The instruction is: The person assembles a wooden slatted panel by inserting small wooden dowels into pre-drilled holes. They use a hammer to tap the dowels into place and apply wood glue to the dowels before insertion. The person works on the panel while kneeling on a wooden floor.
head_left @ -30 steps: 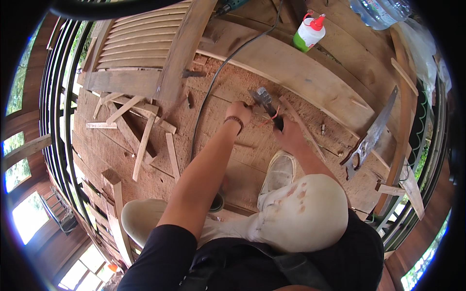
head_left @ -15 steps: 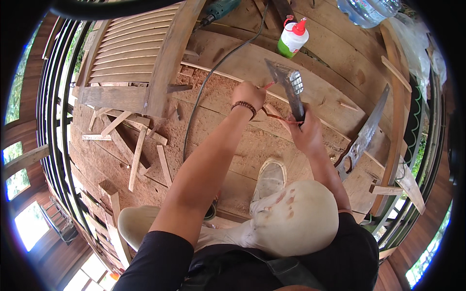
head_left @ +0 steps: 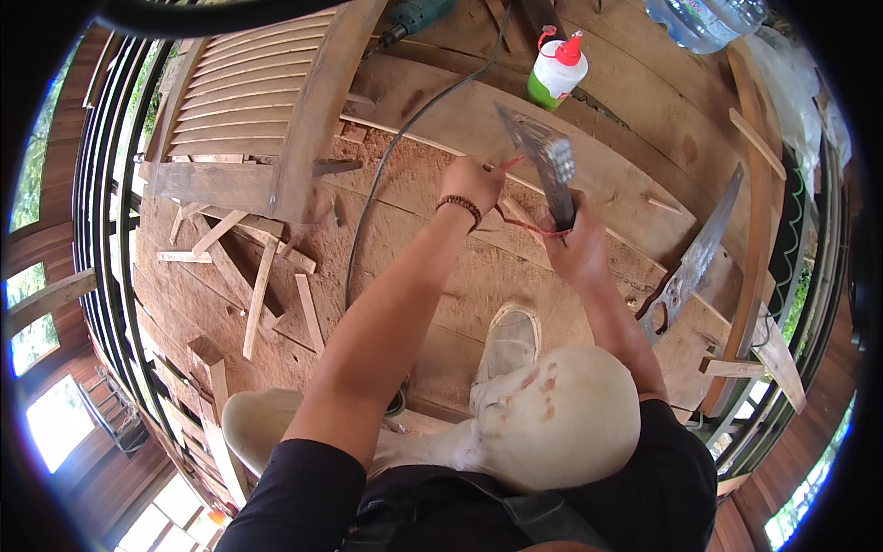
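My right hand (head_left: 581,247) is wrapped around the lower end of a dark, long tool with a flared, blade-like far end (head_left: 535,152). A shiny, gridded face shows on its right side; its exact kind is unclear. My left hand (head_left: 471,182), with a beaded bracelet at the wrist, is closed on a thin red strip (head_left: 526,225). One short end sticks out above the fingers, and the rest runs across to my right hand at the tool's base. Below the tool lies a broad wooden board (head_left: 618,175) on the dusty plank floor.
Beyond the tool stands a white-and-green glue bottle (head_left: 557,74) with a red cap. A hand saw (head_left: 704,247) lies at the right. At the left are a slatted wooden panel (head_left: 253,87) and loose wood strips (head_left: 260,299). A power drill (head_left: 416,18) and black cable (head_left: 405,129) lie farther off.
The tool's far end has tipped slightly farther left and away, and its gridded face is now blurred. Both hands keep their hold. The view has shifted a little.
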`<state>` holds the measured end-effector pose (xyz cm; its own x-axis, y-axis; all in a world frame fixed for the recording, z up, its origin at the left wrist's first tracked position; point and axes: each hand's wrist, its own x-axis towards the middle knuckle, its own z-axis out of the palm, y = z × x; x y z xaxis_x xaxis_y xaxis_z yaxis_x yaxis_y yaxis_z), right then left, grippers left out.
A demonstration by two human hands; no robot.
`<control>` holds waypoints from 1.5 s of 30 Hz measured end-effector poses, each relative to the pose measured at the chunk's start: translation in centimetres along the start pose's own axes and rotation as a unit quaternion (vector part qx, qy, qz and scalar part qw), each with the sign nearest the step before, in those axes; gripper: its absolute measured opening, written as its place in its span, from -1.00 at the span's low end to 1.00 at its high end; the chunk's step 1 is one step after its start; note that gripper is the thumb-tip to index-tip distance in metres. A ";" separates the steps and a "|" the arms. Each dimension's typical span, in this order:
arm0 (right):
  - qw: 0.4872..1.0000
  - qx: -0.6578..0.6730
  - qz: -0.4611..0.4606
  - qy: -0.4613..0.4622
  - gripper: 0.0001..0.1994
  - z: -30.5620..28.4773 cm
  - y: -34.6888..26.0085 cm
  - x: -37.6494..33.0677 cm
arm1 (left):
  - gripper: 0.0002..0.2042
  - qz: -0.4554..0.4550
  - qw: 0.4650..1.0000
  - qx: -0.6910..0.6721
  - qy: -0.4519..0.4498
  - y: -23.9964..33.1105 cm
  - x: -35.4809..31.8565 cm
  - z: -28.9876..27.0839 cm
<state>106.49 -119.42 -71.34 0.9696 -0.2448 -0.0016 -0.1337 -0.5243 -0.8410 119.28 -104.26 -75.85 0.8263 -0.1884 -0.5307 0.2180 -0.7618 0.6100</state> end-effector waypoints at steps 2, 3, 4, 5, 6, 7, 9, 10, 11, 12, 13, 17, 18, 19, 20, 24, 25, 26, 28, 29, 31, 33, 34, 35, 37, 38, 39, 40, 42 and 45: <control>1.000 -0.022 0.016 -0.013 -0.72 0.0 0.3 -0.6 | -0.61 0.013 1.000 0.005 0.015 -0.3 -0.2 0.4; 0.999 -0.034 0.024 -0.018 -0.71 -0.1 0.6 -0.9 | -0.61 0.022 0.999 0.007 0.022 0.0 -0.4 0.5; 0.995 -0.075 0.048 -0.041 -0.74 0.2 1.2 -0.7 | -0.61 0.013 1.000 -0.001 0.014 0.1 -0.5 0.4; 0.989 -0.116 0.072 -0.064 -0.77 0.6 2.1 -0.2 | -0.61 0.005 1.000 -0.008 0.006 0.2 -0.5 0.1; 0.980 -0.155 0.094 -0.085 -0.80 0.8 2.5 0.4 | -0.61 -0.001 1.000 -0.014 0.000 0.4 -0.4 -0.3; 0.982 -0.133 0.100 -0.085 -0.77 0.6 2.8 0.8 | -0.65 -0.003 1.000 -0.019 0.001 0.6 -0.4 -0.6; 0.986 -0.088 0.110 -0.089 -0.72 0.2 2.8 1.4 | -0.71 -0.007 1.000 -0.028 0.004 0.7 -0.5 -1.1; 0.989 -0.076 0.102 -0.079 -0.72 0.3 3.1 1.1 | -0.71 -0.006 0.999 -0.032 0.019 0.3 -0.6 -1.1; 0.991 -0.064 0.093 -0.070 -0.72 0.6 3.5 0.5 | -0.71 -0.004 0.999 -0.036 0.035 -0.5 -0.7 -0.9; 0.992 -0.053 0.090 -0.064 -0.72 0.7 3.6 -0.1 | -0.71 -0.007 0.998 -0.039 0.045 -0.7 -1.5 -0.9; 0.992 -0.071 0.089 -0.055 -0.70 0.8 3.6 -0.5 | -0.73 -0.015 0.992 -0.112 0.048 -1.1 -2.3 -1.1; 0.982 -0.190 -0.010 0.015 -0.64 0.2 2.9 0.0 | -0.80 -0.001 0.933 -0.351 0.078 -3.4 -5.5 -3.2; 0.971 -0.227 -0.060 0.041 -0.62 0.1 2.7 0.6 | -0.83 0.014 0.913 -0.396 0.094 -4.1 -6.2 -4.0; 0.963 -0.264 -0.054 0.032 -0.59 -0.3 2.6 1.2 | -0.83 0.022 0.888 -0.451 0.083 -4.4 -6.8 -4.5; 0.952 -0.300 -0.047 0.023 -0.57 -0.6 2.5 2.1 | -0.82 0.034 0.866 -0.492 0.076 -4.9 -7.2 -4.8; 0.921 -0.382 -0.075 0.014 -0.51 -1.1 3.3 4.7 | -0.84 0.061 0.823 -0.560 0.072 -6.0 -8.8 -6.3; 0.920 -0.381 -0.088 0.018 -0.49 -1.3 3.9 4.9 | -0.85 0.061 0.825 -0.557 0.074 -5.8 -9.1 -6.7; 0.912 -0.388 -0.128 0.038 -0.49 -1.6 4.2 4.9 | -0.85 0.051 0.829 -0.552 0.075 -5.5 -9.3 -7.0; 0.893 -0.393 -0.209 0.071 -0.50 -1.7 2.9 4.9 | -0.84 0.026 0.839 -0.537 0.082 -5.5 -9.9 -7.5; 0.924 -0.308 -0.219 0.061 -0.50 -1.4 2.0 4.6 | -0.84 0.029 0.840 -0.534 0.087 -5.5 -10.3 -7.7; 0.963 -0.134 -0.232 0.041 -0.51 0.6 -2.2 2.9 | -0.84 0.036 0.843 -0.528 0.092 -5.7 -11.0 -7.8; 0.972 0.102 -0.105 -0.184 -0.57 2.5 -4.4 0.5 | -0.84 0.071 0.843 -0.523 0.105 -6.1 -10.7 -7.1; 0.958 0.160 -0.115 -0.208 -0.63 4.4 -6.4 -0.5 | -0.84 0.085 0.846 -0.511 0.122 -6.8 -10.9 -7.3; 0.943 0.209 -0.124 -0.229 -0.68 5.3 -7.8 -1.0 | -0.83 0.093 0.852 -0.499 0.128 -6.9 -11.0 -7.5; 0.943 0.195 -0.160 -0.216 -0.78 6.7 -6.5 -1.4 | -0.80 0.114 0.861 -0.477 0.135 -6.3 -11.5 -7.7; 0.942 0.190 -0.179 -0.210 -0.82 7.3 -5.9 -1.6 | -0.80 0.114 0.859 -0.481 0.134 -6.0 -11.8 -8.0; 0.946 0.182 -0.164 -0.213 -0.84 7.4 -5.8 -1.7 | -0.80 0.115 0.857 -0.484 0.134 -5.8 -12.1 -8.3; 0.949 0.173 -0.149 -0.216 -0.85 7.4 -5.5 -1.7 | -0.79 0.115 0.855 -0.488 0.134 -5.5 -12.4 -8.6; 0.956 0.153 -0.121 -0.220 -0.87 7.5 -5.4 -1.6 | -0.78 0.115 0.856 -0.490 0.120 -5.0 -13.4 -9.3; 0.962 0.152 -0.111 -0.199 -0.87 7.8 -5.4 -1.5 | -0.76 0.120 0.876 -0.456 0.098 -4.5 -14.0 -9.6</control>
<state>107.38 -109.84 -71.07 0.9770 0.2095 0.0402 0.0933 -0.2502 -0.9637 111.70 -92.31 -65.52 0.9592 -0.0965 -0.2658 0.2760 0.1139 0.9544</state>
